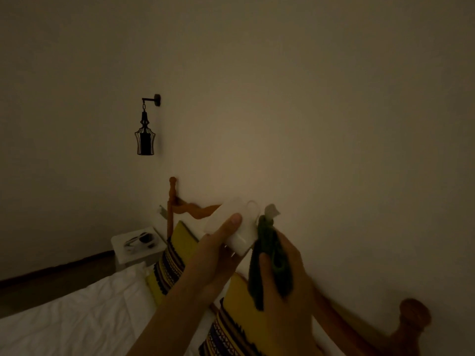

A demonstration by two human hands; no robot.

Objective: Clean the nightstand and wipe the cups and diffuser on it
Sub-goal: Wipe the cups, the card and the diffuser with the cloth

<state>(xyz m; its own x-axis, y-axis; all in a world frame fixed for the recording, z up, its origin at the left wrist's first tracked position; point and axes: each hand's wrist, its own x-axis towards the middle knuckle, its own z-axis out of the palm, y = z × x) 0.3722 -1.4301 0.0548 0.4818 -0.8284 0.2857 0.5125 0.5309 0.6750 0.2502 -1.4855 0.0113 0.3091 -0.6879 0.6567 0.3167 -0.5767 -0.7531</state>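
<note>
A white cup [243, 231] with a handle is held up in front of the wall, lying on its side in my left hand [218, 255], thumb across its side. My right hand [280, 276] grips a dark green cloth [270, 255] bunched against the cup's right side, near the handle. A white nightstand [120, 244] stands far off at the left, across the bed, with dark items on top that I cannot make out. The room is dim.
A wooden headboard [334, 319] runs along the wall below my hands, with yellow patterned pillows [174, 255] against it. White bedding [77, 312] fills the lower left. A black lantern lamp [144, 134] hangs on the wall.
</note>
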